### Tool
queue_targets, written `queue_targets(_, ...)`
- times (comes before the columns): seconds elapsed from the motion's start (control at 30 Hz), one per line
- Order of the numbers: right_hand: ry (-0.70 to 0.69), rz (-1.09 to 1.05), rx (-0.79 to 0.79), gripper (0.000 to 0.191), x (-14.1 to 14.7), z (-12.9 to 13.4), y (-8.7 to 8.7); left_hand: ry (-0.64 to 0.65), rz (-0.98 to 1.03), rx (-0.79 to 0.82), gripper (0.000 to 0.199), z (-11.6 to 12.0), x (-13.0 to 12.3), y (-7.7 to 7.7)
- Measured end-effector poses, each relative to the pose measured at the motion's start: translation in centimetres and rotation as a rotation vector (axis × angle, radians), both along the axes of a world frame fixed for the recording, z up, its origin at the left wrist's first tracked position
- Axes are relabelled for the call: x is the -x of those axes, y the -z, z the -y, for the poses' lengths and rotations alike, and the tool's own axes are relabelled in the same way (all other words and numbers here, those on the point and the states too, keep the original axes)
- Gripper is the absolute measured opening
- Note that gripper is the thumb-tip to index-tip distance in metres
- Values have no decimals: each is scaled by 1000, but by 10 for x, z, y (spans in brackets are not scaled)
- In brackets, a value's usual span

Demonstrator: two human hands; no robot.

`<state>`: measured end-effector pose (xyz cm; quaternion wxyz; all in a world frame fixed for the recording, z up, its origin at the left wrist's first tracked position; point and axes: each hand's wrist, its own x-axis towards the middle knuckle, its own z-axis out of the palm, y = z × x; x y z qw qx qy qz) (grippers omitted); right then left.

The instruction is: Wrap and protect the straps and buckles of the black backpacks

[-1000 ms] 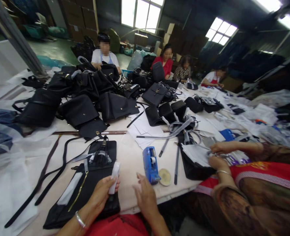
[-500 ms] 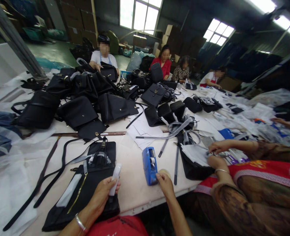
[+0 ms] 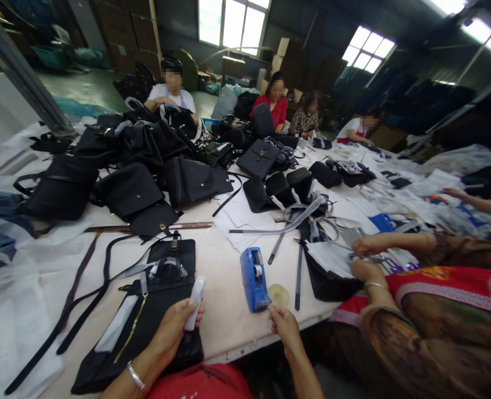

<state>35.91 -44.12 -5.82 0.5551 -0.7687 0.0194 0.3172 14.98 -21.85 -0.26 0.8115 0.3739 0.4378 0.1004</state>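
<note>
My left hand (image 3: 179,324) is closed around a strap end wrapped in white sheet (image 3: 195,302), held upright over the lower part of a black backpack (image 3: 146,327). The bag lies on the table, with a gold zipper and a white paper piece on its front. A blue tape dispenser (image 3: 251,280) stands to the right of it. At the dispenser's near end, my right hand (image 3: 284,327) pinches what looks like clear tape, though the strip hardly shows. A pale yellowish tape roll (image 3: 279,295) lies flat beside the dispenser.
Several black bags (image 3: 133,194) are piled across the table's far side. Loose straps (image 3: 104,288) trail at left, near white wrapping (image 3: 16,332). A co-worker's hands (image 3: 368,257) work on a black bag (image 3: 332,277) at right. Other people sit along the far side.
My right hand has drawn slightly down and away from the dispenser's near end, uncovering the tape roll. My left hand keeps its hold on the wrapped strap end.
</note>
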Motion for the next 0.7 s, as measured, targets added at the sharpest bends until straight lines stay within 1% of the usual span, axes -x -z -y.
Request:
queue_targets(0.1,-29,-9,40,46,-2,-1,-1,4,16,9,29,-1,0,2)
queue_targets(0.2,-86,19,83,39,-6,2,-8,3,29,3,29,0,0,1)
queue_targets(0.23,-126,71,131,35,-6,5,-10,0,35,0,29,0,0,1)
queue_targets(0.27,-179,153,212,31,-6,8,-12,-5,41,-2,29,0,0,0)
queue_targets(0.37,-358,444,517,25,0,14,-15,-22,52,-4,29,1,0,-3)
queue_targets(0.4,-401,500,558,26,5,12,-16,-30,50,-7,29,1,0,-4)
queue_targets(0.43,-426,514,538,26,11,8,-19,-35,45,-11,29,2,0,-5)
queue_targets(0.5,-466,479,368,29,28,-11,-29,-37,38,-32,29,2,-1,-5)
queue_targets(0.6,-536,341,29,32,58,-55,-53,-11,38,-84,28,3,-2,-4)
queue_targets(0.67,-609,254,-147,29,73,-87,-68,15,46,-121,26,4,-3,-4)
queue_targets(0.7,-650,232,-209,27,79,-100,-73,26,56,-135,24,5,-3,-4)
